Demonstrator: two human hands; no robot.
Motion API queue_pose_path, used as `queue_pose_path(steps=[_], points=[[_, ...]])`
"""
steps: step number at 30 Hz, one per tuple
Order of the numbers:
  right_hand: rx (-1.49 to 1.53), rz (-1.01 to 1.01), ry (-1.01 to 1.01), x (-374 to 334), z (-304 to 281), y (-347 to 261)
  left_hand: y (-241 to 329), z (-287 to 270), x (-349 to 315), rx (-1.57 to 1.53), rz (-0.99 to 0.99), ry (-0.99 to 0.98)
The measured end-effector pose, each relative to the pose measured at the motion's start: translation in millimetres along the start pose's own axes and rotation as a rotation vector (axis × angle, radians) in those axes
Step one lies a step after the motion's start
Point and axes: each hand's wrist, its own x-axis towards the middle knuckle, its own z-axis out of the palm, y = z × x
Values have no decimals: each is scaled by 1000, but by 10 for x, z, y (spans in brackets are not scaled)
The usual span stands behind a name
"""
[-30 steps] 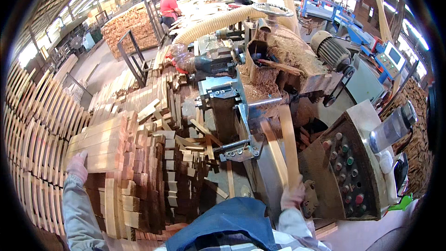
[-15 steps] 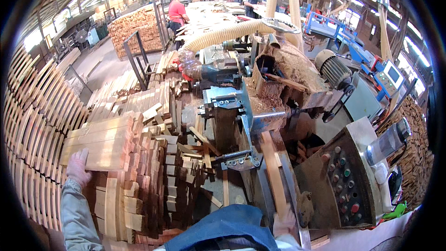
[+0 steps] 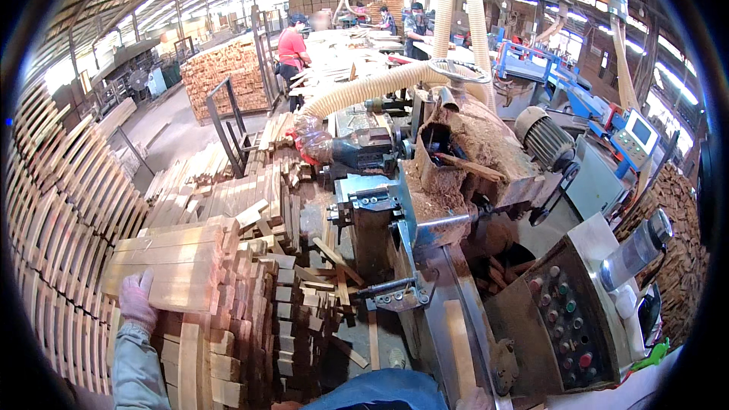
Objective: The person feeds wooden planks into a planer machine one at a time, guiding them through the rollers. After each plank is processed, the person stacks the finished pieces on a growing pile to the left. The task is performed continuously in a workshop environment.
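On the far left, rows of curved wooden slats (image 3: 61, 212) are standing in long bent lines. Just right of them, the left hand (image 3: 137, 300), in a pale glove, is resting on the near left end of a stack of wood blocks (image 3: 171, 266). Its fingers are lying flat and curled a little over the edge of the stack, gripping it. The stack is sitting on top of a bigger pile of short wood pieces (image 3: 250, 311), near the person and on the left side.

Farther away, a person in a red shirt (image 3: 291, 49) is standing by a far heap of wood (image 3: 220, 68).

In the middle, a big blue-grey machine (image 3: 425, 205) is covered in brown sawdust. A fat pale hose (image 3: 372, 87) is running into its top. A single wood strip (image 3: 459, 342) is lying on the machine's metal bed, near the person.

The right hand is not showing, so I cannot tell what it is doing.

On the right, a control box with coloured buttons (image 3: 566, 323) is tilting toward the person, and a clear bottle (image 3: 634, 250) is lying on top of it.
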Motion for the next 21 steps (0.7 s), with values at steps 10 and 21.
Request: queue_pose_path(steps=[10, 21], points=[[-37, -267, 256, 1224, 446, -363, -145, -372, -1, -418, -91, 46], [218, -304, 292, 2612, 590, -1413, 1317, -1662, 1199, 206, 297, -84]])
